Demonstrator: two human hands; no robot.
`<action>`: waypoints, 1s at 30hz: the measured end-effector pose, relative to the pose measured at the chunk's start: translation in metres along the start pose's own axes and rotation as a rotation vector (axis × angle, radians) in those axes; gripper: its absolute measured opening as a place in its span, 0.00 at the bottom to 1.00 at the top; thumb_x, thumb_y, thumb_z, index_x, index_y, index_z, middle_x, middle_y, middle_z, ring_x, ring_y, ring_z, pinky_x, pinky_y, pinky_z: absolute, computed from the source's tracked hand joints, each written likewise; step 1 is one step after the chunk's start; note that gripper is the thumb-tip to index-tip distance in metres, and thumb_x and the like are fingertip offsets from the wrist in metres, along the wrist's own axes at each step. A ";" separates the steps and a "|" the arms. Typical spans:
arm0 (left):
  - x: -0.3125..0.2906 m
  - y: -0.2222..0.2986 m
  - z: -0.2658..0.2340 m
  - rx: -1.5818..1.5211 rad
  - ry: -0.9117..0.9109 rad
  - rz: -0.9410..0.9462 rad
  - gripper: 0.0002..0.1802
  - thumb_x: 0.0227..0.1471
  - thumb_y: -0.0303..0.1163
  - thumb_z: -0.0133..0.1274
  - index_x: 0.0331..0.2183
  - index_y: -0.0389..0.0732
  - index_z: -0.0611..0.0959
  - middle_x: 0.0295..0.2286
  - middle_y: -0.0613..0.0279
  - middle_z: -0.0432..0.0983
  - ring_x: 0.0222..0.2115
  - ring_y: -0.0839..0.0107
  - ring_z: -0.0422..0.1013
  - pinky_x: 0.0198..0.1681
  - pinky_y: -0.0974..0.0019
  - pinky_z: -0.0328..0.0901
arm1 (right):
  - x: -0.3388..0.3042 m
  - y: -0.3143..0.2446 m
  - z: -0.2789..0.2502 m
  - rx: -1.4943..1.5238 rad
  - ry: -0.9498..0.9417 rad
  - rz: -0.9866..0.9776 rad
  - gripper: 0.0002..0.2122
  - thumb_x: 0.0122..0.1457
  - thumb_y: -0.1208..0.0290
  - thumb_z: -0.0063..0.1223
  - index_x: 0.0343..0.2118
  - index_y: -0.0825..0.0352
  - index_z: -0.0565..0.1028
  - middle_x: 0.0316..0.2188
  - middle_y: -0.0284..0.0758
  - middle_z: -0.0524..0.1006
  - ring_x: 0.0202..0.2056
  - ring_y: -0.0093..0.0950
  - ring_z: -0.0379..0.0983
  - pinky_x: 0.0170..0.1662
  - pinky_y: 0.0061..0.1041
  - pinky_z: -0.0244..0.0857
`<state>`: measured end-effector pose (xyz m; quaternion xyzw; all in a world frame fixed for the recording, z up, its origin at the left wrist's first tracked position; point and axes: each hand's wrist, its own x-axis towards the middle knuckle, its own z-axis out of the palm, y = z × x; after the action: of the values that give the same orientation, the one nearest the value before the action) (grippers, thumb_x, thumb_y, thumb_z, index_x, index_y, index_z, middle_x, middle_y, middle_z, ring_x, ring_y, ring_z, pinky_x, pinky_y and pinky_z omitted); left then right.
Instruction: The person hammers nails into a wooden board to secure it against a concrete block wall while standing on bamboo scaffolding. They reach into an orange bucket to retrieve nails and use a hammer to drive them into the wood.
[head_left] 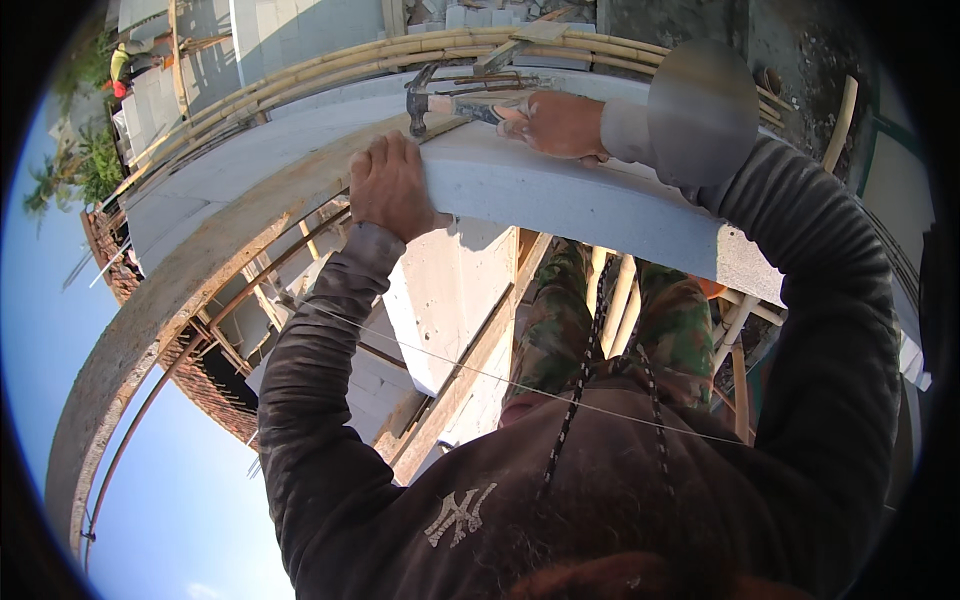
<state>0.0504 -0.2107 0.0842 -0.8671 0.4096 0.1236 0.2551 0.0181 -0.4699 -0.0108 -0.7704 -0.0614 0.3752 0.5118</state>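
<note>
My right hand is closed around the handle of a claw hammer. The hammer lies sideways above the pale block wall, its dark metal head pointing left. My left hand grips the edge of a long, weathered wooden plank, fingers over its top and thumb on the near side. This thumb is close to the end of a white block, which runs right beneath my right hand. The hammer head is just beyond my left fingertips, apart from them. A thin string stretches across in front of my body.
Bamboo poles run along the far side of the wall. Below are more boards and a large pale panel. Reddish brickwork shows at left. Another person is in the far upper left.
</note>
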 end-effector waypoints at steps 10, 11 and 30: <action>0.005 -0.001 -0.004 0.008 -0.110 -0.008 0.55 0.24 0.59 0.73 0.50 0.33 0.75 0.48 0.52 0.68 0.52 0.55 0.65 0.56 0.51 0.57 | -0.021 0.005 -0.028 0.082 0.012 0.124 0.21 0.70 0.53 0.44 0.34 0.71 0.75 0.11 0.29 0.63 0.08 0.22 0.60 0.10 0.27 0.59; 0.006 0.000 -0.006 0.032 -0.082 0.010 0.53 0.24 0.58 0.73 0.49 0.33 0.76 0.48 0.53 0.69 0.52 0.56 0.65 0.56 0.53 0.57 | -0.031 0.007 -0.029 0.011 0.138 0.156 0.21 0.70 0.53 0.46 0.32 0.70 0.75 0.10 0.29 0.62 0.08 0.21 0.60 0.10 0.26 0.59; -0.008 -0.004 -0.010 -0.034 0.058 0.093 0.53 0.25 0.63 0.74 0.47 0.32 0.81 0.45 0.54 0.72 0.53 0.59 0.65 0.60 0.61 0.57 | -0.180 -0.017 0.003 -0.242 0.572 0.304 0.20 0.67 0.56 0.48 0.46 0.72 0.74 0.32 0.46 0.79 0.33 0.44 0.77 0.41 0.43 0.70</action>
<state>0.0480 -0.2089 0.0972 -0.8546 0.4545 0.1168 0.2224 -0.1067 -0.5463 0.0960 -0.8998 0.1558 0.2062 0.3516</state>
